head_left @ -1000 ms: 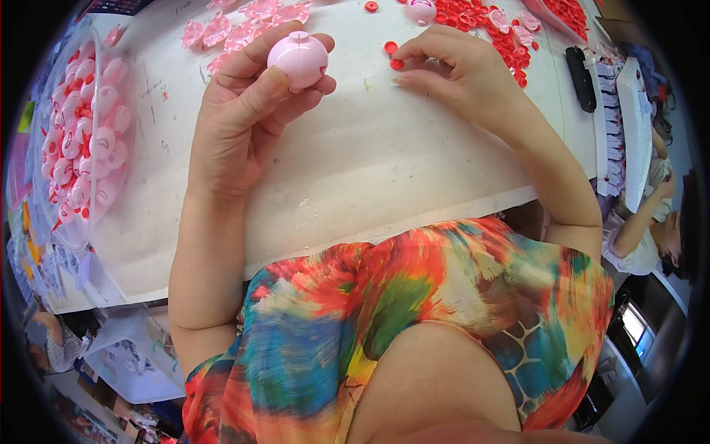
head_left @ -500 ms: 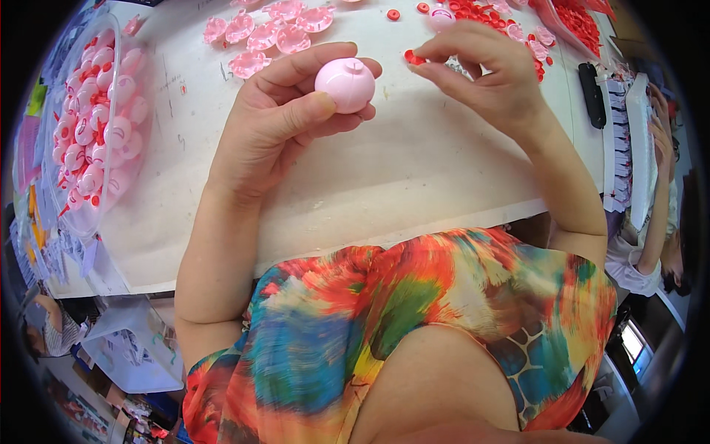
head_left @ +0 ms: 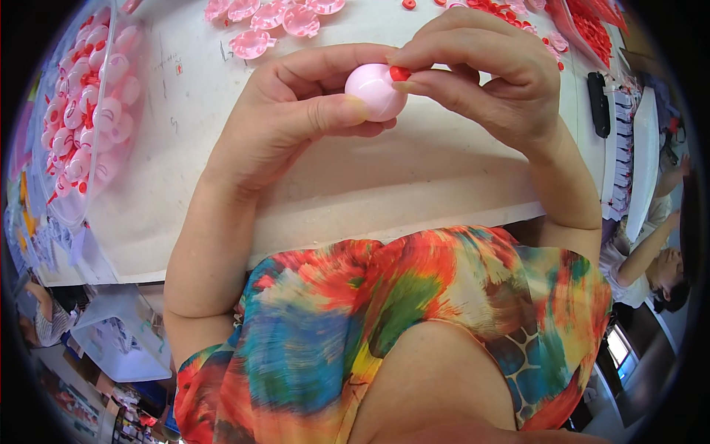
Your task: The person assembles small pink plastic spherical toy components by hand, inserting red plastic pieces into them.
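Between the thumb and fingers of my left hand (head_left: 296, 103) is a round, glossy pink plastic ball (head_left: 376, 95). My right hand (head_left: 488, 81) pinches a small red plastic cap (head_left: 399, 73) by thumb and forefinger. That cap sits against the ball's upper right side; whether it is seated there I cannot tell. Both hands are raised over the white table (head_left: 318, 222), close together at the middle. The fingertips of the left hand behind the ball are partly hidden.
On the left stands a clear tub (head_left: 96, 159) full of pink balls with red parts. Pink petal-shaped pieces (head_left: 253, 43) lie at the far side. A container of red parts (head_left: 588, 33) stands far right, near a black object (head_left: 599, 103). Other people sit beyond the right edge.
The right hand has moved left and brought the red cap against the ball. My left hand has shifted slightly right and turned the ball, so its small raised knob no longer faces up.
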{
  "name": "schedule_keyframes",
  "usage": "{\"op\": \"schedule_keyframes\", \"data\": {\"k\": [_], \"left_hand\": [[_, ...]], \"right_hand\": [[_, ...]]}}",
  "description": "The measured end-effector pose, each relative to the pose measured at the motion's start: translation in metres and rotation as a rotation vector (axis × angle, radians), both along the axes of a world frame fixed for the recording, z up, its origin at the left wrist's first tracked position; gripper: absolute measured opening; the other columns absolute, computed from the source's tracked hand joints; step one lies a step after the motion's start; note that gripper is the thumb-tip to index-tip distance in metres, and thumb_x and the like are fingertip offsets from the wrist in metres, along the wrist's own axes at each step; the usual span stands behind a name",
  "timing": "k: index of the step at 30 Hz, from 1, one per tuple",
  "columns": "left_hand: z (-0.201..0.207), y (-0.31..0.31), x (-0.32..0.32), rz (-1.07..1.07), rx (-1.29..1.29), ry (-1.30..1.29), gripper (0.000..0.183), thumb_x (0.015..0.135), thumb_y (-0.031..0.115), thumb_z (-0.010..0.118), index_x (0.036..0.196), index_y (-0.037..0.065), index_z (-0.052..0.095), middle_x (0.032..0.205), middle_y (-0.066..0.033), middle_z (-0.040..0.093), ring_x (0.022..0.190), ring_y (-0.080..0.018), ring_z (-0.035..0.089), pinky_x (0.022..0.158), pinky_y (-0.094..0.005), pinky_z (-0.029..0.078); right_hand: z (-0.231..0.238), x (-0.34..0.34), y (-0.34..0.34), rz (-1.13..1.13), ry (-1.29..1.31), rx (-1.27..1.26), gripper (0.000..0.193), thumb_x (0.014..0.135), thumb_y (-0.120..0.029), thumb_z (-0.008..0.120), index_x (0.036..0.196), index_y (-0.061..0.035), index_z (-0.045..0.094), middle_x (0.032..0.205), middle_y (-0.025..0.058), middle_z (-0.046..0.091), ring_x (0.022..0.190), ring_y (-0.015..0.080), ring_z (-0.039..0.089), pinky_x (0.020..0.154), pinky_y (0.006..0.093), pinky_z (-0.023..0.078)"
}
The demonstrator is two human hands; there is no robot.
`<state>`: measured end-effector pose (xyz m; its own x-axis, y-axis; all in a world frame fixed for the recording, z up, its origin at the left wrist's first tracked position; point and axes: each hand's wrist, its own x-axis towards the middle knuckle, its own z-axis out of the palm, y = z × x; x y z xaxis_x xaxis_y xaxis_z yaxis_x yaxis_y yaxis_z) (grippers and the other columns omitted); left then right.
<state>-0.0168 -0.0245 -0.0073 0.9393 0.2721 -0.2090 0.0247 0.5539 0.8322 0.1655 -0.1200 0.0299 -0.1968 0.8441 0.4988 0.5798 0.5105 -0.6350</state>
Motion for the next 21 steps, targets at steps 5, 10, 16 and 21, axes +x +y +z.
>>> {"op": "schedule_keyframes", "data": {"k": [5, 10, 16, 21], "left_hand": [[-0.0024, -0.0018, 0.0015, 0.018, 0.006, -0.006, 0.054, 0.068, 0.022, 0.070, 0.113, 0.001, 0.048, 0.099, -0.0102, 0.057, 0.086, -0.0202, 0.060, 0.072, -0.0322, 0.053], [-0.0044, -0.0021, 0.0015, -0.004, 0.006, -0.036, 0.051, 0.070, 0.025, 0.069, 0.110, 0.001, 0.050, 0.094, -0.0094, 0.059, 0.079, -0.0177, 0.062, 0.067, -0.0295, 0.054], [-0.0014, -0.0044, -0.0003, 0.024, -0.052, 0.006, 0.052, 0.070, 0.026, 0.069, 0.112, 0.000, 0.050, 0.091, -0.0093, 0.060, 0.074, -0.0164, 0.062, 0.064, -0.0287, 0.054], [0.0000, -0.0081, -0.0002, 0.055, -0.029, 0.006, 0.053, 0.071, 0.027, 0.069, 0.112, -0.001, 0.050, 0.090, -0.0097, 0.060, 0.073, -0.0165, 0.062, 0.064, -0.0286, 0.054]], "right_hand": [[-0.0045, 0.0000, -0.0039, -0.013, 0.040, -0.106, 0.019, 0.070, -0.003, 0.066, 0.088, -0.0002, 0.063, 0.075, 0.0076, 0.060, 0.063, 0.0127, 0.056, 0.050, 0.0208, 0.041], [-0.0067, 0.0039, -0.0054, 0.045, 0.108, -0.172, 0.017, 0.068, 0.004, 0.065, 0.085, 0.0035, 0.062, 0.078, 0.0100, 0.059, 0.066, 0.0154, 0.056, 0.052, 0.0224, 0.042], [-0.0034, 0.0017, -0.0051, 0.073, 0.045, -0.119, 0.019, 0.067, 0.002, 0.065, 0.085, 0.0050, 0.061, 0.080, 0.0120, 0.060, 0.069, 0.0187, 0.057, 0.057, 0.0253, 0.045], [-0.0076, 0.0010, -0.0068, 0.054, 0.065, -0.143, 0.019, 0.068, -0.002, 0.065, 0.086, 0.0038, 0.062, 0.080, 0.0112, 0.061, 0.071, 0.0191, 0.057, 0.061, 0.0262, 0.046]]}}
